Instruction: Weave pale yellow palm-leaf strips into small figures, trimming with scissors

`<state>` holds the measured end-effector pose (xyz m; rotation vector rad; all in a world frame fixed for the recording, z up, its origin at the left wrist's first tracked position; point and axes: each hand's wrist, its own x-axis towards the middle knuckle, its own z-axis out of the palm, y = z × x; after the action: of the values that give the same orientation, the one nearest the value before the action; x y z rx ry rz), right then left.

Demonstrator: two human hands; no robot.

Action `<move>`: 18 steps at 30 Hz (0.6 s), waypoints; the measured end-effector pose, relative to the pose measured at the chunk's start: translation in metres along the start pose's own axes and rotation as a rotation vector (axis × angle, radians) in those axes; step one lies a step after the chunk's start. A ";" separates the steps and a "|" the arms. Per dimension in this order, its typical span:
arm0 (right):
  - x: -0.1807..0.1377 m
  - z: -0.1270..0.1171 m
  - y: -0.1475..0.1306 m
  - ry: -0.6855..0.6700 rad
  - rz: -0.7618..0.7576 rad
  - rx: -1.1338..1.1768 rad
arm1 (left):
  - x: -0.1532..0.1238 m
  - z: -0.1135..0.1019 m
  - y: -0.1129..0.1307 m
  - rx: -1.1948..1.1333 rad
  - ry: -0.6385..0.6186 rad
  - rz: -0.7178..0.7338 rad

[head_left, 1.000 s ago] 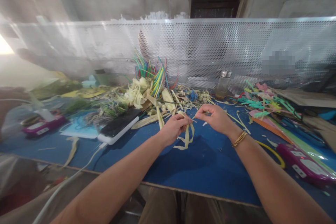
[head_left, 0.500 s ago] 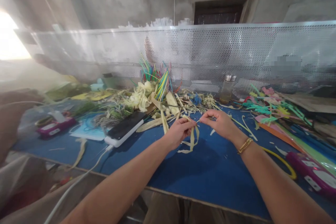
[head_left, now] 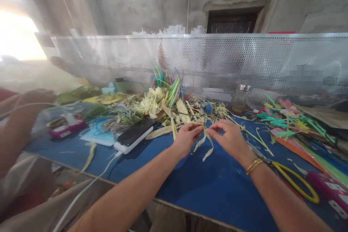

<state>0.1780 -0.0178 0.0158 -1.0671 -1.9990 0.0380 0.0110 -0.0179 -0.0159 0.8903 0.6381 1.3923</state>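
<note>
Pale strips that look like dried corn husk (head_left: 200, 144) hang between my two hands, their loose ends dangling above the blue tabletop (head_left: 195, 192). My left hand (head_left: 187, 136) pinches the upper part of the strips between thumb and fingers. Close beside it, my right hand (head_left: 227, 136) is also closed in a pinch at the husk, thumb and forefinger together. Which strip each fingertip grips is partly hidden. Behind my hands lies a heap of husk pieces (head_left: 183, 110) with a cream husk flower (head_left: 153, 101).
Yellow-handled scissors (head_left: 296, 181) lie by my right forearm. A phone (head_left: 136, 132) on a white block with a cable is at left. A glass bottle (head_left: 240, 98) stands near the perforated metal screen (head_left: 179, 54). Another person's arm (head_left: 19, 127) is at far left.
My right hand has moved closer to my left, and the husk loop now hangs as separate ends. The view has shifted, showing more of the scissors and the other person's arm.
</note>
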 end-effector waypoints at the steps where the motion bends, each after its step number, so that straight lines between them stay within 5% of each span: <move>1: -0.002 0.004 -0.003 -0.043 -0.024 -0.029 | 0.000 0.000 0.000 0.009 0.001 0.007; 10: -0.011 0.020 -0.021 -0.074 0.010 0.120 | 0.004 -0.005 -0.006 0.296 0.042 0.189; 18: -0.016 0.032 -0.032 -0.056 -0.047 0.081 | -0.001 -0.001 -0.007 0.293 0.061 0.263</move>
<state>0.1391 -0.0386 -0.0028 -0.9770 -2.0546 0.1239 0.0136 -0.0180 -0.0228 1.2016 0.8077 1.5895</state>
